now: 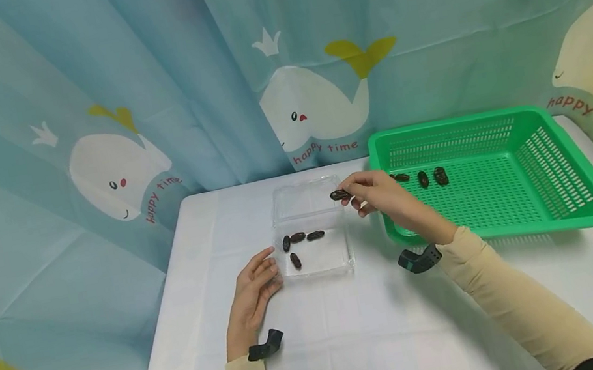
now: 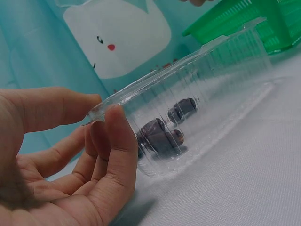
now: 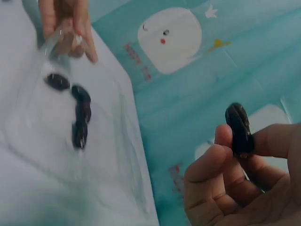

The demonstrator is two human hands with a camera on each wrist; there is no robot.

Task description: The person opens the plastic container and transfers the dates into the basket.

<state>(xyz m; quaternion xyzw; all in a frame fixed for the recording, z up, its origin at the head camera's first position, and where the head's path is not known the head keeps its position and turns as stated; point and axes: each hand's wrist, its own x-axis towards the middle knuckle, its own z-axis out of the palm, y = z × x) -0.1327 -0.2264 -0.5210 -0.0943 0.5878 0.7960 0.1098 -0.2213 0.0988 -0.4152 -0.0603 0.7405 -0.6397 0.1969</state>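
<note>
A clear plastic box with its lid folded back lies on the table, with several dark brown dates inside. My left hand is at the box's left side; in the left wrist view its fingertips pinch the box's rim. Above the lid, my right hand holds one date between thumb and fingers. That date points upward from the fingertips in the right wrist view. More dates lie in the green basket at the right, partly behind my right hand.
A white cloth covers the table. Right behind it hangs a blue-green curtain printed with whales. The basket has raised, slotted walls and stands near the table's right edge. Each wrist wears a black band.
</note>
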